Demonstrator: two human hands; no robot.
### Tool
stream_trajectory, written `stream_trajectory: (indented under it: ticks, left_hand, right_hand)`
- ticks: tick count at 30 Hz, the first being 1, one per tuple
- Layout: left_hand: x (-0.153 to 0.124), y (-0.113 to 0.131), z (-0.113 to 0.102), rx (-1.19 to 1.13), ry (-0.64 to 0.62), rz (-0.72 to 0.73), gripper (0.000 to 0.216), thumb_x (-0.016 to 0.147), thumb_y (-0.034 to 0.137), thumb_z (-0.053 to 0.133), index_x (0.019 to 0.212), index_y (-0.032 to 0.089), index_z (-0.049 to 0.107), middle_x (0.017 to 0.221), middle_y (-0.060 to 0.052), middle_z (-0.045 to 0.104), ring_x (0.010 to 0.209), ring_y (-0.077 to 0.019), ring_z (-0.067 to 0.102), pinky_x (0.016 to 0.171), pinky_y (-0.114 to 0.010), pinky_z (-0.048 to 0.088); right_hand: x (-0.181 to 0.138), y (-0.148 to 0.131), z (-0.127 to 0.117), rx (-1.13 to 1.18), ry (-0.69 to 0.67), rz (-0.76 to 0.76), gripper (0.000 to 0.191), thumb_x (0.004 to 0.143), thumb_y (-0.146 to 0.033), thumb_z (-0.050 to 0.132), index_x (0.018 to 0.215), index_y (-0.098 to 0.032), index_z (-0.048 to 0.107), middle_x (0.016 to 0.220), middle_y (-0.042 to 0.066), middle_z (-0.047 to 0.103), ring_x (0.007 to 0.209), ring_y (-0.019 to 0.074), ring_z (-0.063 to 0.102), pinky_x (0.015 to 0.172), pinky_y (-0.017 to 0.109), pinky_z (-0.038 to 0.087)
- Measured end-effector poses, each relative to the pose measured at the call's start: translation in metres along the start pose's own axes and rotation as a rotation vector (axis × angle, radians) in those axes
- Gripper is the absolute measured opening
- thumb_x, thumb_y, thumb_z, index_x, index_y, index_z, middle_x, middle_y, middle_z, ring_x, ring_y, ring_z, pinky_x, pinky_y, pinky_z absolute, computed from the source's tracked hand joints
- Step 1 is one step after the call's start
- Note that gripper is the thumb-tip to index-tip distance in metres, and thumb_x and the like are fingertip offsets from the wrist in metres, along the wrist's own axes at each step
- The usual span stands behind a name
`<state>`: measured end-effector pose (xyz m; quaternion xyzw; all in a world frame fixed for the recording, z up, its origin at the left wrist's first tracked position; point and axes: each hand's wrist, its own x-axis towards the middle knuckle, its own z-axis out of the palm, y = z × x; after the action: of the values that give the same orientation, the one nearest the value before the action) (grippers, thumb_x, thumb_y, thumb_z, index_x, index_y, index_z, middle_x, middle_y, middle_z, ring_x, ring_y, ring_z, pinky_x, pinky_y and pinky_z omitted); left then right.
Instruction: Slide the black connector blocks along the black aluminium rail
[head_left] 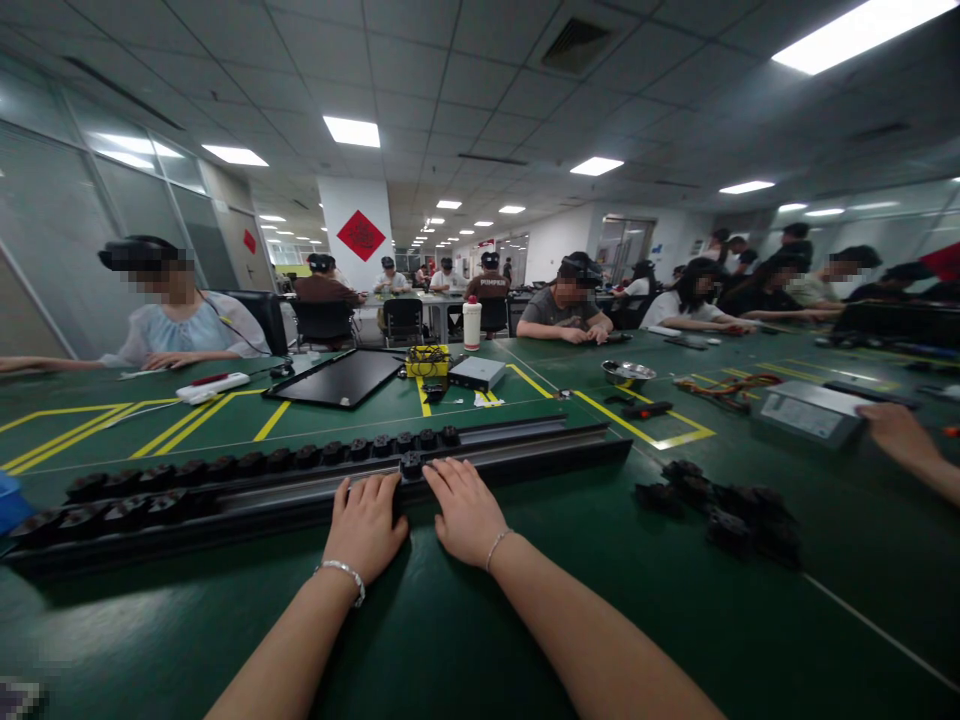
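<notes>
A long black rail lies on the green worktop just in front of the person; its long axis runs across the view from left to right, with the right end pointing a little away, towards the yellow floor-style markings. A row of small black parts sits along its far edge, from the left end to about the middle. Both hands lie side by side, palms down with fingers stretched out flat, gripping nothing; the left hand and the right hand rest on the rail's near edge at its middle. One single black part sits on the rail between their fingertips; whether a finger touches it is hard to tell. A loose pile of black parts lies to the right, well apart from the hands; further right, a co-worker's hand touches a grey box.
</notes>
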<state>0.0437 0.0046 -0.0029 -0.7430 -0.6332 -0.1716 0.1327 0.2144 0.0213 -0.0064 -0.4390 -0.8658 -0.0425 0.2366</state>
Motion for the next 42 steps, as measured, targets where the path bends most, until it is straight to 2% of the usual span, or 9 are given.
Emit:
stream_trajectory:
  ticks: [12, 22, 42]
  left_hand:
    - [0.0007, 0.0007, -0.0009, -0.004, -0.013, -0.014, 0.05, 0.072, 0.03, 0.048, 0.121, 0.019, 0.049, 0.114, -0.007, 0.057, 0.11, -0.0238, 0.046, 0.106, -0.045, 0.014]
    - [0.0004, -0.0001, 0.0006, -0.014, -0.003, -0.007, 0.051, 0.071, 0.03, 0.049, 0.121, 0.021, 0.05, 0.112, -0.007, 0.058, 0.109, -0.0242, 0.047, 0.106, -0.046, 0.015]
    - [0.0012, -0.0001, -0.0028, -0.015, -0.04, -0.016, 0.051, 0.072, 0.03, 0.048, 0.123, 0.025, 0.048, 0.11, -0.006, 0.057, 0.108, -0.0237, 0.047, 0.106, -0.045, 0.014]
  right_hand:
    - [0.0017, -0.0027, -0.0003, 0.038, 0.008, 0.04, 0.057, 0.076, -0.025, 0.05, 0.132, -0.023, 0.039, 0.135, 0.006, 0.041, 0.128, 0.0208, 0.026, 0.11, 0.04, 0.013]
    - [0.0076, -0.0078, -0.0033, 0.052, 0.033, 0.091, 0.049, 0.074, -0.022, 0.049, 0.122, -0.021, 0.046, 0.121, 0.006, 0.052, 0.116, 0.0193, 0.038, 0.107, 0.037, 0.017]
    - [0.0089, -0.0084, -0.0053, 0.026, 0.024, 0.096, 0.045, 0.075, -0.021, 0.048, 0.12, -0.02, 0.047, 0.117, 0.008, 0.055, 0.113, 0.0189, 0.041, 0.105, 0.037, 0.02]
